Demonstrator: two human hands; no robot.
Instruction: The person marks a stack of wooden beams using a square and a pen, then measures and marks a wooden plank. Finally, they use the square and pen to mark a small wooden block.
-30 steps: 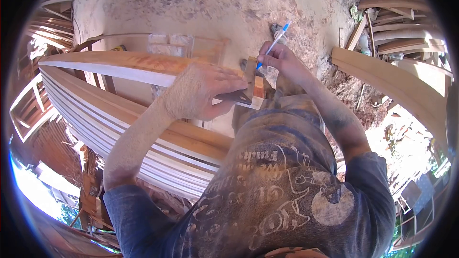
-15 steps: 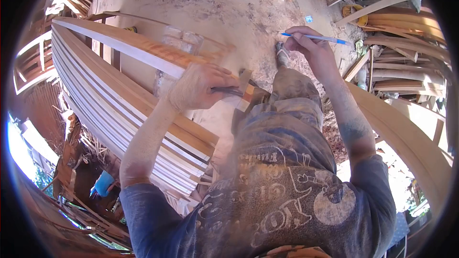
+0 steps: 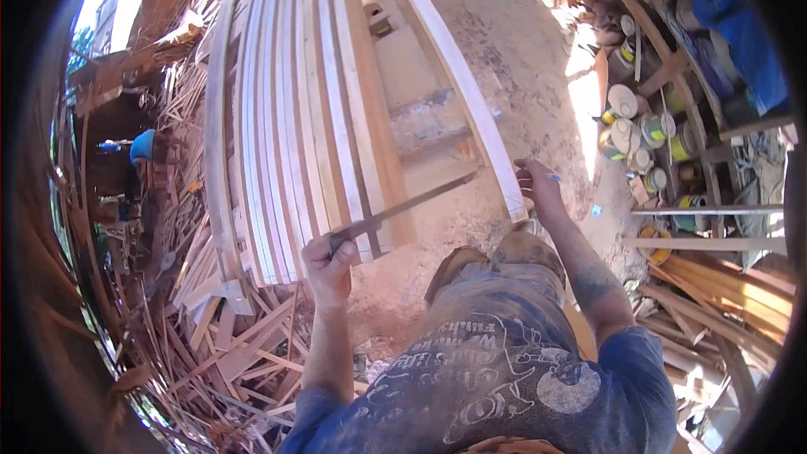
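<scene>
My left hand is closed round one end of a long, thin, dark straightedge. The straightedge slants up to the right across the near ends of several stacked boards, its far tip over the gap beside them. To the right, a single curved board runs away from me, its pale face up. Beside that board's near end is my right hand, fingertips right at its edge. Held in this hand is a pen, of which only a blue end shows.
The stacked curved boards fill the upper left. Wood offcuts lie heaped at lower left. On the right stand paint cans and shelving, with more planks below. A person in blue is at the far left.
The view has turned, so the boards now point away from me. My left hand has moved off the single board with the straightedge; my right hand has come to that board's near end.
</scene>
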